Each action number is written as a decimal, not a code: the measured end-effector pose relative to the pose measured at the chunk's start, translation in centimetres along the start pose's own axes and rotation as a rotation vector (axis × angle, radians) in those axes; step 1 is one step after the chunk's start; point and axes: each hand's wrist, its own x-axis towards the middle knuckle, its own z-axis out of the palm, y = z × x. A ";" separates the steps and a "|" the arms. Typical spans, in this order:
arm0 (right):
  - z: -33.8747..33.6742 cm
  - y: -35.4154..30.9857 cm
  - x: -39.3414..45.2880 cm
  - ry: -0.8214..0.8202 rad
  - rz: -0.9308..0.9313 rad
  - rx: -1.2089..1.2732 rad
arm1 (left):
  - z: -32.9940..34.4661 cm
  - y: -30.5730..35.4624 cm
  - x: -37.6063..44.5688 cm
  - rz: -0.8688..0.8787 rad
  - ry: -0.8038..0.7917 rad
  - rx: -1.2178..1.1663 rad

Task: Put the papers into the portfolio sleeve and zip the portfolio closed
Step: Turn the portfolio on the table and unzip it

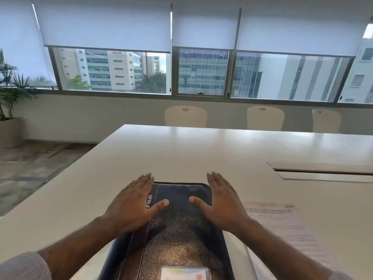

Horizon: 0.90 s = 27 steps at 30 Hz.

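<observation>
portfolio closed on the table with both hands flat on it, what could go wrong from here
1. The papers lie loose to the right of the portfolio, partly tucked under its edge; opening or shifting it may drag or crease them.
2. The left hand and right hand rest open on the cover, holding nothing, so the portfolio could slide on the smooth table.

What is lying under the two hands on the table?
The closed dark portfolio lies under the left hand and right hand. What it contains is hidden. Papers lie beside it, uncovered.
</observation>
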 end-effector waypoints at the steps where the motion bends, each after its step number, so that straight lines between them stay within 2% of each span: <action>1: 0.2 -0.1 -0.1 -0.022 -0.018 0.007 | 0.1 -0.2 0.0 -0.002 0.007 -0.016; 8: 2.3 0.4 -0.5 -0.186 -0.074 0.001 | 1.8 -3.7 1.4 -0.013 0.114 -0.106; 14: 3.2 -0.5 1.3 -0.169 -0.072 -0.023 | 3.1 -6.3 3.9 -0.105 0.076 -0.338; 20: 4.2 -1.6 3.9 -0.134 -0.068 0.001 | 5.0 -8.0 5.4 -0.140 0.126 -0.479; 24: 5.1 -2.6 5.9 -0.111 -0.060 0.039 | 5.8 -8.5 5.8 -0.234 0.141 -0.503; 27: 6.1 -3.7 7.5 -0.105 -0.040 0.070 | 6.0 -8.4 5.9 -0.243 0.126 -0.477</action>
